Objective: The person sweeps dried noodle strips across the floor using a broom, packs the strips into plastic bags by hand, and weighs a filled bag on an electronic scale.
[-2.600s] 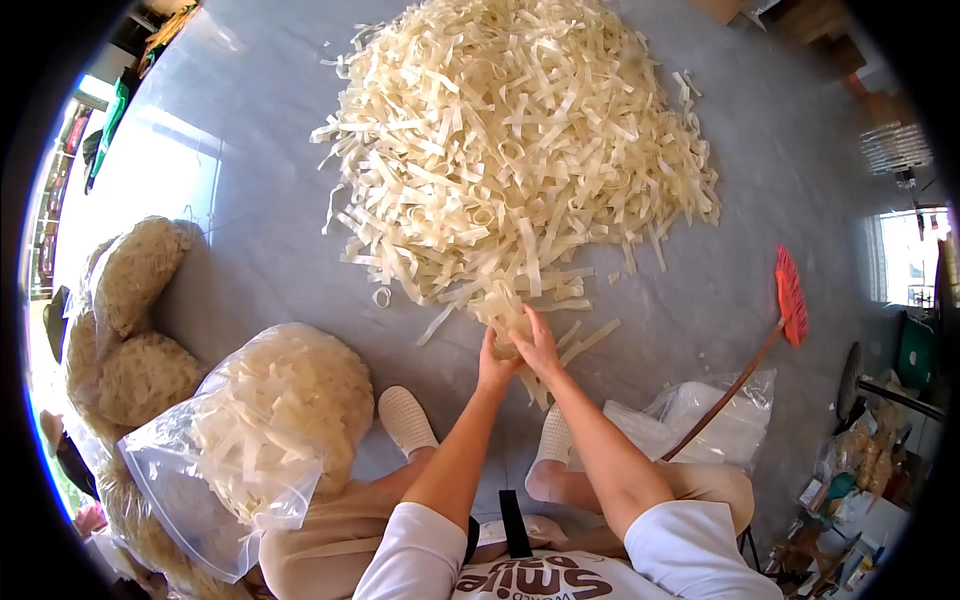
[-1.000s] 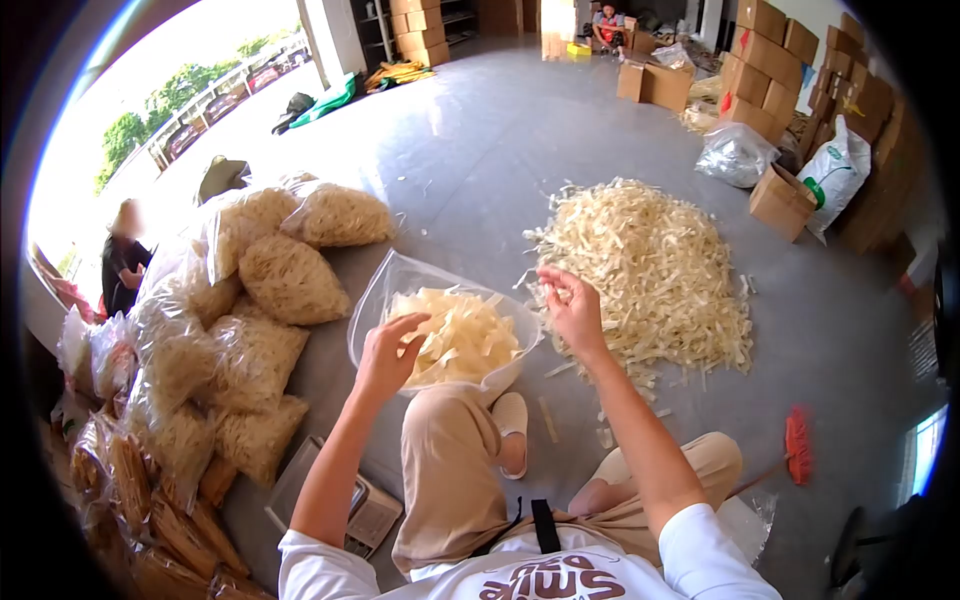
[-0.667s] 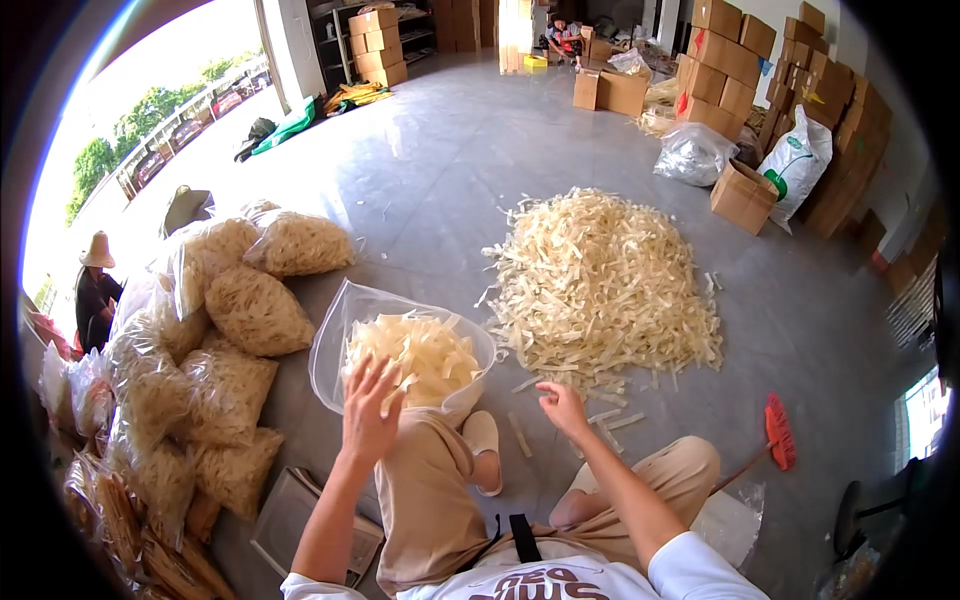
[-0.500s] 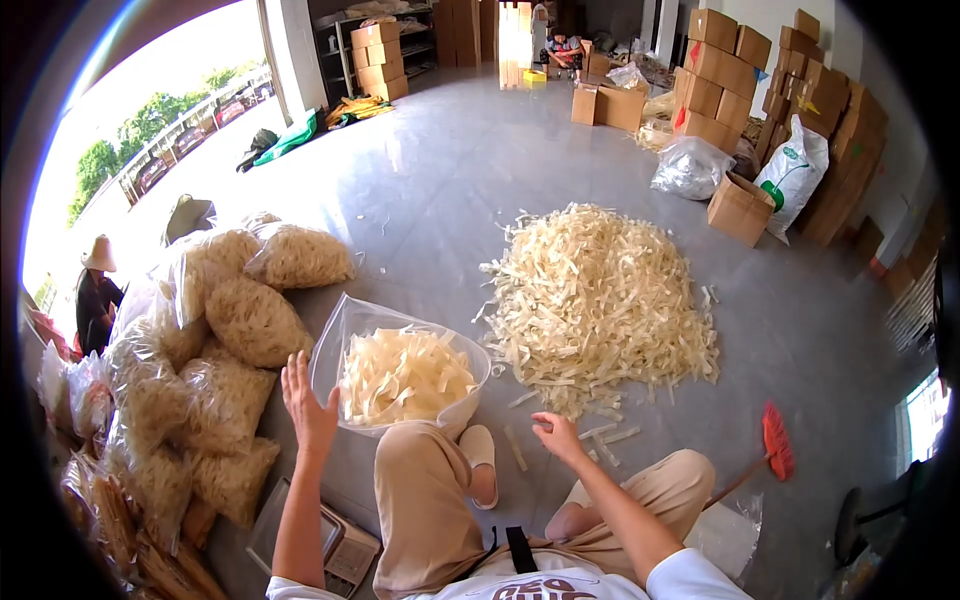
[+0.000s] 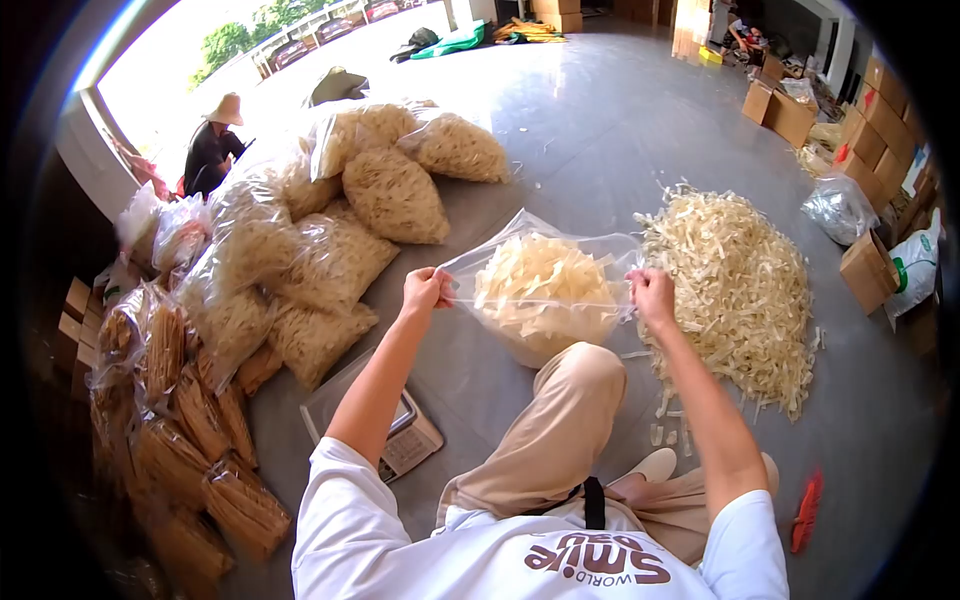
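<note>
A clear plastic bag partly filled with pale, cream-coloured flat strips stands on the floor in front of my knee. My left hand is closed on the left side of the bag's rim, and my right hand grips the right side. Between them the mouth is stretched wide, its near edge drawn across the strips. Just right of my right hand lies a large loose heap of similar strips. Beneath my left forearm is a scale with a keypad.
Several filled clear bags are piled at the left, above bundles of brown sticks in plastic. A person in a hat sits behind them. A red broom head lies at lower right. Cardboard boxes are stacked at far right.
My hands were apart from the bag, fingers spread; now both hold its rim and pull it taut. The view has swung left, and the bag's mouth has been raised.
</note>
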{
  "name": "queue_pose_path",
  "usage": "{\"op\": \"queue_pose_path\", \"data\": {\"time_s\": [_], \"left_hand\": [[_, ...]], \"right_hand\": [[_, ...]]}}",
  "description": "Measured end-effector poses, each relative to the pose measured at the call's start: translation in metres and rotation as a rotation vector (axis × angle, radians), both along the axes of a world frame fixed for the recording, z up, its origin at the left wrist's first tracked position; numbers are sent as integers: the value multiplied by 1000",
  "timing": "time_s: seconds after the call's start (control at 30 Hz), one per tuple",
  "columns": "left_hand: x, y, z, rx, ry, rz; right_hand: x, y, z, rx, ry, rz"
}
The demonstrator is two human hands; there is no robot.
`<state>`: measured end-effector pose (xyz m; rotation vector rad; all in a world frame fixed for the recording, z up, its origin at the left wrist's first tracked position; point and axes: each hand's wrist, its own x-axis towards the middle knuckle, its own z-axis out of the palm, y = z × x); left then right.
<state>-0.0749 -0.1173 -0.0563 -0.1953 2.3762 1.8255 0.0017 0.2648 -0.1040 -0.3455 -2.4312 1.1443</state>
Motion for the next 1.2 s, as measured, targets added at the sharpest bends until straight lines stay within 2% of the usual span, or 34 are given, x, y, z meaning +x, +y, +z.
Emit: {"op": "queue_pose_path", "data": {"time_s": [0.07, 0.2, 0.3, 0.5, 0.6, 0.77, 0.87, 0.97, 1.1, 1.13, 1.2], "left_hand": [[-1, -13, 13, 3, 19, 36], [13, -38, 65, 46, 91, 7], [25, -63, 104, 128, 166, 10], [67, -150, 160, 177, 292, 243], [90, -199, 178, 211, 354, 376], [136, -279, 197, 174, 476, 585], [165, -313, 195, 123, 525, 720], [189, -340, 171, 111, 494, 858], [199, -382, 86, -27, 323, 975], [201, -383, 71, 24, 284, 1024], [208, -383, 66, 109, 271, 1072]], "right_hand": [[13, -16, 56, -237, 6, 15], [24, -23, 79, -523, 114, 70], [30, -49, 111, -618, 165, 103], [14, -127, 177, -644, 144, 326], [5, -172, 195, -684, 176, 507], [-2, -255, 212, -731, 178, 655], [2, -294, 204, -752, 160, 752], [8, -330, 184, -751, 96, 798], [12, -367, 123, -615, -159, 862], [14, -374, 109, -582, -239, 877], [17, -384, 111, -647, -217, 855]]}}
